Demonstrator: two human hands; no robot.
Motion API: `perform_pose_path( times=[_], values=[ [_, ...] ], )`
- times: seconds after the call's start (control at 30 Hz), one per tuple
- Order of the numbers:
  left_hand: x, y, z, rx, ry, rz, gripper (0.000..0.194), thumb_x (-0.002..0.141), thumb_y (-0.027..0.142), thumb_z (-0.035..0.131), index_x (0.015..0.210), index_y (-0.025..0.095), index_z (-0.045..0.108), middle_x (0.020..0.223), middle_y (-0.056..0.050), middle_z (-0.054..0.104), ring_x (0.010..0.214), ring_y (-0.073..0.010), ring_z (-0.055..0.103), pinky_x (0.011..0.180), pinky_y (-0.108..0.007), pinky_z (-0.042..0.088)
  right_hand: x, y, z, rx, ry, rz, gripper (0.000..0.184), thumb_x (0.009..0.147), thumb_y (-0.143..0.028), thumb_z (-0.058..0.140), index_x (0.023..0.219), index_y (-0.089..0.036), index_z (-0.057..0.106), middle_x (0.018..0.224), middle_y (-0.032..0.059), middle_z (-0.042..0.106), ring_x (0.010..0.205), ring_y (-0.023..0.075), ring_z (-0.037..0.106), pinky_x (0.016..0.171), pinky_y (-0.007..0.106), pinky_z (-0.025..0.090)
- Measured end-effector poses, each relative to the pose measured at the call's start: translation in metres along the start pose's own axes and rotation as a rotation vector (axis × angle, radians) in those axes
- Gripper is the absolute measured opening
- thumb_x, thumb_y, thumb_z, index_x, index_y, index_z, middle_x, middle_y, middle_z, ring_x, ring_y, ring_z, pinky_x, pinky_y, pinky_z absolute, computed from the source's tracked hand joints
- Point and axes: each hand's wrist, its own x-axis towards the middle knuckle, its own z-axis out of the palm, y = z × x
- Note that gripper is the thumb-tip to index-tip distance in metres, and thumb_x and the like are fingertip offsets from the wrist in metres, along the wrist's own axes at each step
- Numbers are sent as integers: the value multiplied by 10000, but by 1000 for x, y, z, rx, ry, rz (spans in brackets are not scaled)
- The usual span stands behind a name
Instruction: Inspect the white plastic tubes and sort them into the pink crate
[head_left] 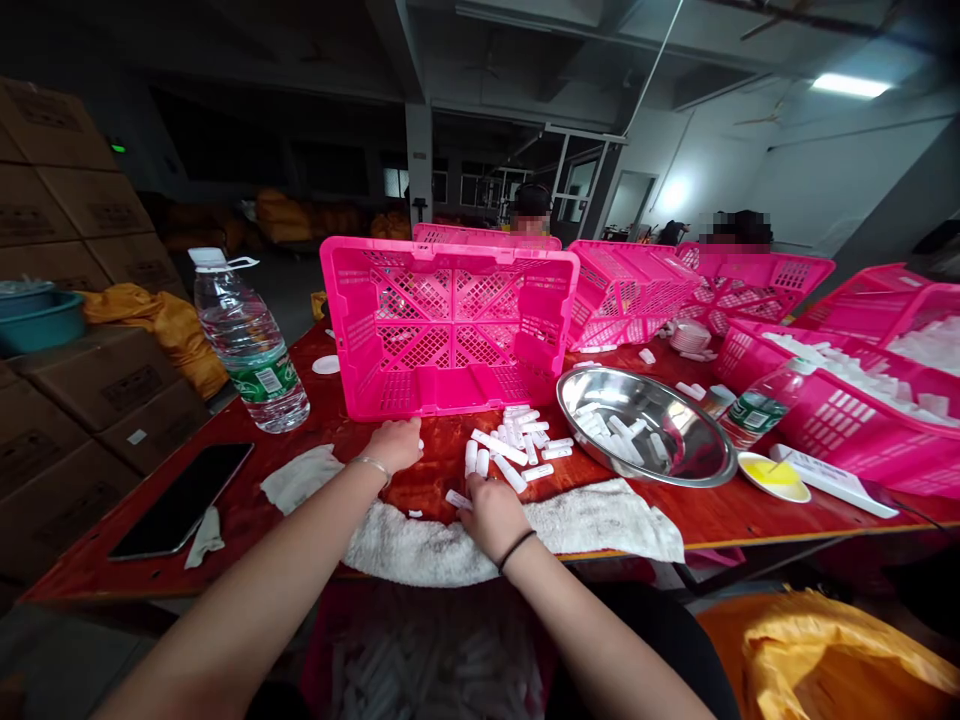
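My left hand point(395, 446) is closed at the front edge of an upturned pink plastic basket point(454, 392). A bit of white shows at its fingertips, too small to name. My right hand point(496, 516) is closed, with a small white tube point(458, 499) sticking out between thumb and fingers. Just beyond it lies a loose pile of printed white tubes point(537, 472) on the red table point(442, 450). A white towel point(427, 548) lies along the near edge under my wrists. Beside the pile, a steel bowl point(694, 462) holds several more tubes.
On the left stand a water bottle point(259, 350) and a black phone point(184, 500). To the right are a yellow-filled dish point(776, 480), a white box point(832, 480), another bottle point(761, 410) and pink baskets point(840, 420) of white pieces. People sit behind the baskets. An orange sack point(847, 640) stands below right.
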Motion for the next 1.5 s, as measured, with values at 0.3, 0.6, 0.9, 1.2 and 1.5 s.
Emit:
perform_pose_path(
  times=[0.3, 0.6, 0.9, 1.2, 1.5],
  values=[
    [-105, 28, 7, -939, 60, -113, 210, 708, 348, 524, 868, 213, 496, 708, 14, 520, 699, -154, 574, 646, -282, 469, -47, 4, -34, 593, 272, -209, 188, 801, -141, 475, 978, -190, 517, 875, 33, 624, 754, 145, 591, 699, 254, 470],
    [-161, 64, 7, -1716, 84, -379, 255, 653, 157, 644, 872, 227, 534, 832, 21, 633, 770, -98, 617, 689, -202, 500, -81, -21, -37, 640, 383, -383, 286, 853, -106, 502, 1090, -241, 588, 995, 69, 644, 939, 180, 601, 833, 323, 494],
    [-187, 45, 9, -1160, 18, -54, 352, 661, 322, 779, 889, 186, 549, 924, -57, 696, 896, -210, 660, 750, -296, 527, -77, -3, -58, 709, 247, -345, 208, 865, -209, 553, 1063, -223, 617, 989, 71, 675, 878, 174, 627, 783, 321, 522],
    [-198, 45, 3, -675, 126, 162, 227, 695, 338, 729, 831, 188, 626, 828, -41, 673, 786, -187, 644, 715, -268, 515, -74, -1, -61, 1421, 150, 88, 232, 713, -348, 739, 862, -187, 662, 685, -1, 631, 565, 94, 577, 563, 233, 512],
    [-213, 41, 18, -888, -224, -35, 331, 774, 466, 651, 823, 168, 515, 594, 19, 594, 442, -79, 506, 417, -175, 393, -82, 8, -78, 1191, 164, -177, 85, 757, -212, 698, 841, -224, 690, 808, 20, 644, 682, 117, 605, 605, 241, 519]
  ],
)
